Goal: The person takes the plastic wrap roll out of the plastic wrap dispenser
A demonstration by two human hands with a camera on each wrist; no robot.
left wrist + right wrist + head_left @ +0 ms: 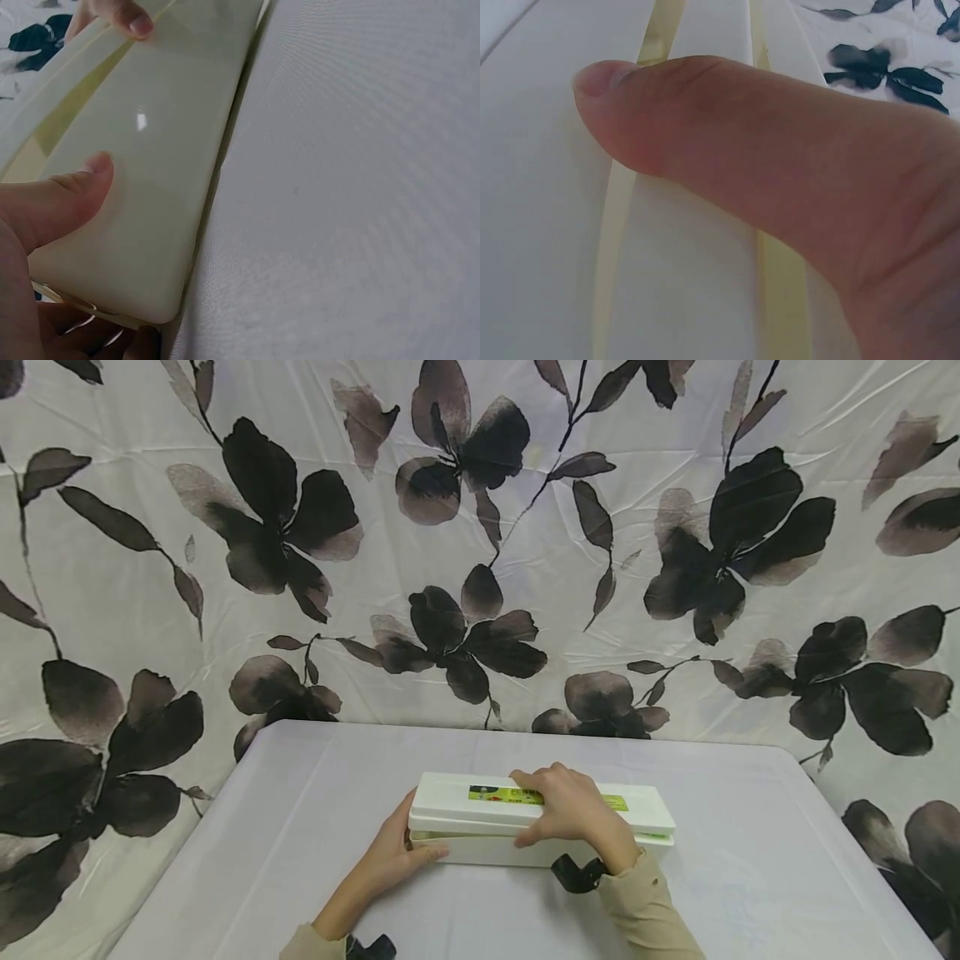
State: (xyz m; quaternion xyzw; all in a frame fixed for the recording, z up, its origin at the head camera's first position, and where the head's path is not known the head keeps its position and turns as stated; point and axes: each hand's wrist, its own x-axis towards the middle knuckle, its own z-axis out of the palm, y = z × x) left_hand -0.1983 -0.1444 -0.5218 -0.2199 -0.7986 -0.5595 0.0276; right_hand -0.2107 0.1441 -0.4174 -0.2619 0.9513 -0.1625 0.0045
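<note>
White box (480, 847), long and flat, lies on the tabletop (750, 860) near its front edge, between both hands. Lid (645, 810) sits on top with a green-yellow label (495, 794) along its middle; a thin gap shows between lid and base on the front side.

Left hand (393, 852) is at the box's left end. Thumb lies along the front wall, seen in the left wrist view pressing flat on the glossy side (142, 187). The other fingers (82, 341) curl under and behind the end corner, so this hand grips the end of the box. Tabletop cloth (360, 187) lies just right of the thumb in that view.

Right hand (570, 810) rests on top of the lid, right of the left hand, over part of the label. Fingers are held close together, bent over the far edge of the lid; thumb reaches down the front side to the gap. Right wrist view shows the thumb (727, 150) lying across the pale yellow seam strips (619, 247) of the box, pressing there. So this hand clamps the lid between thumb and fingers.

Black wrist straps (573, 872) show below the fingers at each beige sleeve (645, 910). Flowered cloth (480, 527) hangs behind the tabletop.
</note>
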